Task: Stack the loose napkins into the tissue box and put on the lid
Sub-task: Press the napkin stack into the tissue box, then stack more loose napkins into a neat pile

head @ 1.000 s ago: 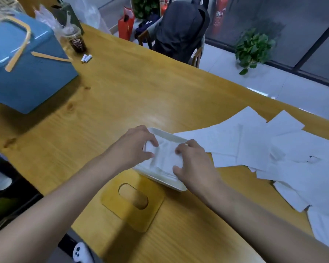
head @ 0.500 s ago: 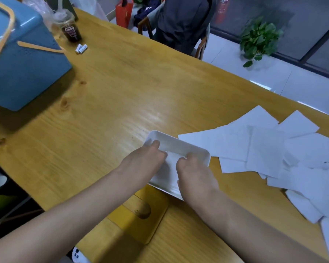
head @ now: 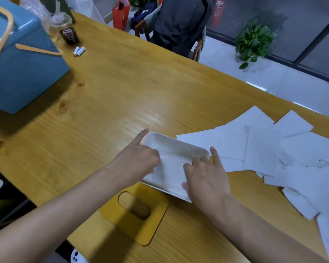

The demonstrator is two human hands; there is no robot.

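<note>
tissue box [head: 177, 144], left hand [head: 135, 160] and right hand [head: 207, 177] holding napkins [head: 173, 168] inside, lid [head: 152, 228] beside

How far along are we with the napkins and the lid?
Early. Some napkins already lie in the tissue box; the left hand and right hand press on them. Many loose napkins wait on the table, and the lid is not on.
</note>
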